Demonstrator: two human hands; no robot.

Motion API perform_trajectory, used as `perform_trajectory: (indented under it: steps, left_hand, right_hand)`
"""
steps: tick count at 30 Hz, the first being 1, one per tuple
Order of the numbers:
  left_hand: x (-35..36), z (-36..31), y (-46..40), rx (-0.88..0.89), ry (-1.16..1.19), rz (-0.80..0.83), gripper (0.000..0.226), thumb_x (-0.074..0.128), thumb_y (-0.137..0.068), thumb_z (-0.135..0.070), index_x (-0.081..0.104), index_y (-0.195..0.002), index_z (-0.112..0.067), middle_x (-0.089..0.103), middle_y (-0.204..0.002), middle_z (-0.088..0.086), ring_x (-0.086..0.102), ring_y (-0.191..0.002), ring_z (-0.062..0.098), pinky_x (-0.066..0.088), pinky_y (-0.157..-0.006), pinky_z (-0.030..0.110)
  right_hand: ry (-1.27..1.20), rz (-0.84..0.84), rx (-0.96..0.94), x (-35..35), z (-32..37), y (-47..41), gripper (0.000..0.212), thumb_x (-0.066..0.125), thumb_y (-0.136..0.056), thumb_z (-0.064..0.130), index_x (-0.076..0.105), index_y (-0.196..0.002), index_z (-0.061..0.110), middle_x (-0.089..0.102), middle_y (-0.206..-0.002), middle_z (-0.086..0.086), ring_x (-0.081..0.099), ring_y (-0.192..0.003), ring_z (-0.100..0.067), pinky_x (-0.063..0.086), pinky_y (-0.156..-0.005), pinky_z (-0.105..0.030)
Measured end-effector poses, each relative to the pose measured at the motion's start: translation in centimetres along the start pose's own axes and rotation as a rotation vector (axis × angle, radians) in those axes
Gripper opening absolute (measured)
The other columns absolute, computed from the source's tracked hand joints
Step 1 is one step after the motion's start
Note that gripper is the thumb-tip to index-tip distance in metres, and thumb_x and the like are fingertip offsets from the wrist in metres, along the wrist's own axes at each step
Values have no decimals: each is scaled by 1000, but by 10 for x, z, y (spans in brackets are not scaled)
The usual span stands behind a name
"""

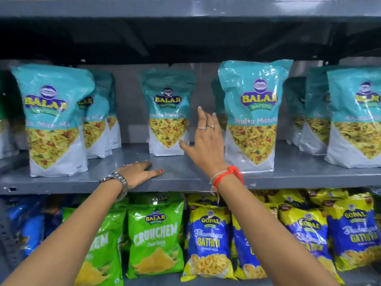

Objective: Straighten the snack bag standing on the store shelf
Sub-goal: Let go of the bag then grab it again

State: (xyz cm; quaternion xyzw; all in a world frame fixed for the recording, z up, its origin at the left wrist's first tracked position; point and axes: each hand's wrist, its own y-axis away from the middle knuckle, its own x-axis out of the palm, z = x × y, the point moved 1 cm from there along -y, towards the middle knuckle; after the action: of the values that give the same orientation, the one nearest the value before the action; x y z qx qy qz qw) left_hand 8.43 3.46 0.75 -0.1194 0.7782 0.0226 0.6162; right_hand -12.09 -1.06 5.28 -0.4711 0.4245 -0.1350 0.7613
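Observation:
A teal and white Balaji snack bag stands upright, set back in the middle of the grey shelf. My right hand is raised just right of it, fingers spread, thumb close to the bag's lower right corner; whether it touches is unclear. It holds nothing. My left hand lies flat on the shelf's front, palm down, in front of and slightly left of the bag.
More of the same teal bags stand at the left, right of centre and far right. Green Crunchem bags and blue-yellow Gathiya bags fill the shelf below. Another shelf board runs overhead.

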Motion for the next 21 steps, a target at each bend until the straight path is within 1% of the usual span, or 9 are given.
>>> perform_trajectory:
  steps: [3,5,6,8,10,12,15,18,21]
  left_hand:
    - [-8,24,2,33,1,8,79,36,-78,-68,29,-141,-20,25,-152,3,24,-138,21,17,-111,35]
    - [-10,39,4,60,-16,-9,75,35,-80,-67,29,-141,-23,23,-153,0,21,-139,19,16,-112,35]
    - [-11,45,5,79,-27,-17,75,35,-80,-67,28,-141,-24,23,-153,-2,20,-139,18,15,-113,34]
    - [-13,54,6,102,-49,-22,76,34,-79,-69,27,-141,-27,21,-153,-5,19,-140,16,14,-113,34]
    - [-15,64,5,105,-63,-12,78,32,-77,-71,25,-142,-29,19,-154,-6,18,-140,15,13,-113,35]
    - [-18,74,5,110,-66,4,82,30,-74,-75,23,-142,-29,18,-154,-7,18,-140,16,13,-114,37]
    - [-18,82,7,113,-93,-22,90,23,-68,-80,23,-142,-29,18,-154,-7,19,-140,17,14,-114,38]
    - [-16,82,8,123,-131,-70,92,19,-67,-82,24,-142,-28,20,-153,-6,22,-139,20,16,-113,39]
    - [-15,83,7,133,-151,-85,92,18,-68,-82,24,-142,-26,21,-153,-5,22,-139,20,18,-113,39]
  right_hand:
    - [-140,103,154,39,24,-17,104,69,-74,51,12,-151,7,33,-145,-16,27,-138,-35,37,-107,-44]
    - [-243,133,279,62,35,-29,109,74,-69,51,15,-149,7,36,-140,-16,34,-132,-37,42,-97,-46]
    - [-268,145,332,71,38,-35,112,76,-67,53,15,-149,6,36,-140,-17,35,-131,-38,42,-96,-47]
    - [-284,185,416,89,41,-47,124,78,-62,58,10,-149,4,32,-144,-22,33,-134,-41,40,-100,-49]
    - [-322,235,502,103,43,-57,135,78,-58,62,-1,-150,3,22,-151,-27,25,-140,-43,34,-106,-50]
    - [-357,258,565,114,46,-64,142,79,-57,64,-9,-150,4,15,-153,-30,20,-142,-44,31,-109,-51]
    - [-363,254,620,125,51,-69,145,81,-55,60,-15,-150,7,12,-154,-30,22,-141,-45,29,-110,-52]
    - [-313,258,635,133,56,-68,145,83,-56,57,-16,-150,8,11,-155,-28,22,-141,-44,29,-110,-51]
    - [-275,278,625,136,57,-68,143,82,-58,56,-16,-150,9,10,-155,-27,22,-141,-45,31,-109,-52]
